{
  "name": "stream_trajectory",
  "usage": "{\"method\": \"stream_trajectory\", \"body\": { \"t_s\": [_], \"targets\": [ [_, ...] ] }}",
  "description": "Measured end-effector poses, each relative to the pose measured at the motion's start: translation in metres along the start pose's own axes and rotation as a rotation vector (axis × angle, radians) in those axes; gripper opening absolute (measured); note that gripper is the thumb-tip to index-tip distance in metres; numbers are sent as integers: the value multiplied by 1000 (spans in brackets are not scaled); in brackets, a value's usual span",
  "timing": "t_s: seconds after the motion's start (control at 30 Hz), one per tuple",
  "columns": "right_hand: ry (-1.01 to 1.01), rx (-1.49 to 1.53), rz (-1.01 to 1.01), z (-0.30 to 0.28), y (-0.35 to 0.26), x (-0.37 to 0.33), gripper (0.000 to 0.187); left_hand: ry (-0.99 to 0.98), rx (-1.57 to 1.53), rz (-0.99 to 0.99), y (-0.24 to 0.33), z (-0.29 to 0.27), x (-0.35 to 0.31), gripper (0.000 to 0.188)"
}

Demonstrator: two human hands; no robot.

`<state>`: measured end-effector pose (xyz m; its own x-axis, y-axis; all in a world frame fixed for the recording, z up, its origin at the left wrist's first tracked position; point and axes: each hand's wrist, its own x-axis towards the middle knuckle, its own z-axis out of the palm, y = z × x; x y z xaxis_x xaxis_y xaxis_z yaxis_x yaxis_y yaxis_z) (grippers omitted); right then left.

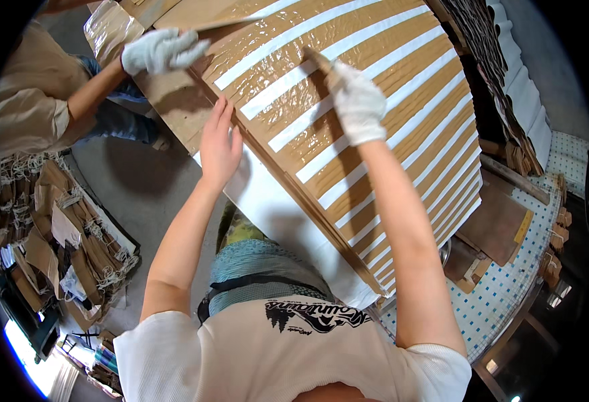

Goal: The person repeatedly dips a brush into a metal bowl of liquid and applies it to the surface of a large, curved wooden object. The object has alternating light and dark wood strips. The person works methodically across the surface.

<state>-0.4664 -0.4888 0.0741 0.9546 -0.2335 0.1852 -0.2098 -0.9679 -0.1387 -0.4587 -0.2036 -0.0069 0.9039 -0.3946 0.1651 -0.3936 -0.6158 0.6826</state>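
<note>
A wide stack of brown paper (348, 154), fanned out so white strips alternate with brown ones, covers the table before me. Its upper left part shines wet. My right hand (358, 104), in a white knitted glove, grips a short brown tool (318, 60) whose kind is too blurred to tell; the tool is over the glossy strips. My left hand (222, 144) is bare, its fingers stretched out and touching the wooden bar (287, 177) along the stack's near left edge.
A co-worker's gloved hand (163, 52) is at the stack's upper left corner. Bundled brown paper bags with white cords (60, 234) lie at the left. A brown board (495, 224) rests on a blue-dotted cloth (509, 288) at the right. White sheeting (267, 194) hangs under the bar.
</note>
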Motion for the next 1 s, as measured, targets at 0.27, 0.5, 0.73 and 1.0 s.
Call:
{"method": "stream_trajectory", "body": {
  "t_s": [0.27,0.5,0.73,1.0],
  "targets": [
    [-289,418,-220,-40,-48,-104,29,-149,205,-7,-23,0,-5,74],
    [91,70,10,-4,9,-113,31,-324,379,-100,0,8,16,67],
    [-398,365,-44,-58,-22,-174,37,-530,555,-225,44,-6,26,113],
    [116,374,397,-20,103,-175,32,-575,606,-203,55,9,33,130]
  ]
}}
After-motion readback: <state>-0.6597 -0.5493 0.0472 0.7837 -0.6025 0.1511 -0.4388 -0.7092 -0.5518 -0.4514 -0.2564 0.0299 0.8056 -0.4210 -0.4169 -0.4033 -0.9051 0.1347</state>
